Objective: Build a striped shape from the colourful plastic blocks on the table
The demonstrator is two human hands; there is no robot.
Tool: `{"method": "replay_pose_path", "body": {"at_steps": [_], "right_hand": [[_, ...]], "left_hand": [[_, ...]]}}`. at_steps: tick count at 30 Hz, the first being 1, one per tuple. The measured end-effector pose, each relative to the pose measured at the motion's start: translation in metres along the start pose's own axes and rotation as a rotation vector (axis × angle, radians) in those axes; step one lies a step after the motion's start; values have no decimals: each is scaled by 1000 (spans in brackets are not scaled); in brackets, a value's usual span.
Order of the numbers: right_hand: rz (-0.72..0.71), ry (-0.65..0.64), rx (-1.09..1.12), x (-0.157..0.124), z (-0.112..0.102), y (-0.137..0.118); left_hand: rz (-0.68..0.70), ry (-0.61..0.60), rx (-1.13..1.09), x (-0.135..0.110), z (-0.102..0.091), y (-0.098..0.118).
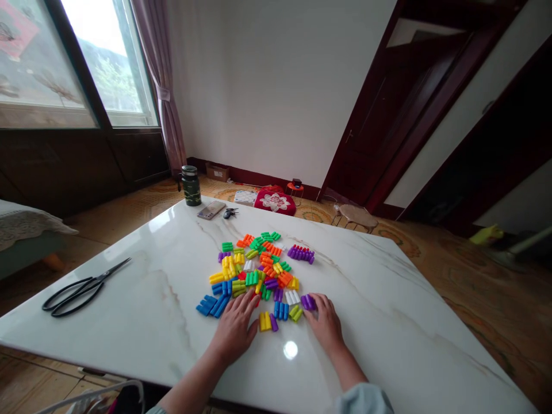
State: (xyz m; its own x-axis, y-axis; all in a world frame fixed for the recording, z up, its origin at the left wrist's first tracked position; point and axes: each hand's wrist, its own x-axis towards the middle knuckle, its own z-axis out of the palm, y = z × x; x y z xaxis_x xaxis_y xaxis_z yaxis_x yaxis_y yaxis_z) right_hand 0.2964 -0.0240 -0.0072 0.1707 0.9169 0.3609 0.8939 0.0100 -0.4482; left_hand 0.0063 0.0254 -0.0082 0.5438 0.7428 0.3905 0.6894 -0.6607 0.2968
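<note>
A heap of small ridged plastic blocks (259, 270) in many colours lies on the white marble table (150, 299). My left hand (235, 328) rests flat with fingers stretched out, its fingertips touching the near edge of the heap beside some blue blocks (214, 305). My right hand (324, 322) lies on the table at the heap's right corner, its fingers spread and touching a purple block (307, 301). A yellow block (264, 321) and a blue one (280, 310) sit between the two hands. A separate purple row (301, 253) lies at the far right of the heap.
Black scissors (81, 287) lie near the table's left edge. A dark flask (191, 186), a phone (211, 210) and keys (229, 213) stand at the far corner. Beyond the table are a red cushion (275, 202), a low stool (357, 216) and a dark door.
</note>
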Motion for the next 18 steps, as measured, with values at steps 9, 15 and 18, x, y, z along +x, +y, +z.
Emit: {"method": "replay_pose_path", "body": {"at_steps": [9,15,18], "right_hand": [[98,-13,40,50,5,13],[221,-18,-28,98,1,16],[295,-29,-82,108,1,15]], "left_hand": [[-18,-9,9,-1,0,1],[-13,-1,11,0,1,0],[-17,1,8,0,1,1]]}}
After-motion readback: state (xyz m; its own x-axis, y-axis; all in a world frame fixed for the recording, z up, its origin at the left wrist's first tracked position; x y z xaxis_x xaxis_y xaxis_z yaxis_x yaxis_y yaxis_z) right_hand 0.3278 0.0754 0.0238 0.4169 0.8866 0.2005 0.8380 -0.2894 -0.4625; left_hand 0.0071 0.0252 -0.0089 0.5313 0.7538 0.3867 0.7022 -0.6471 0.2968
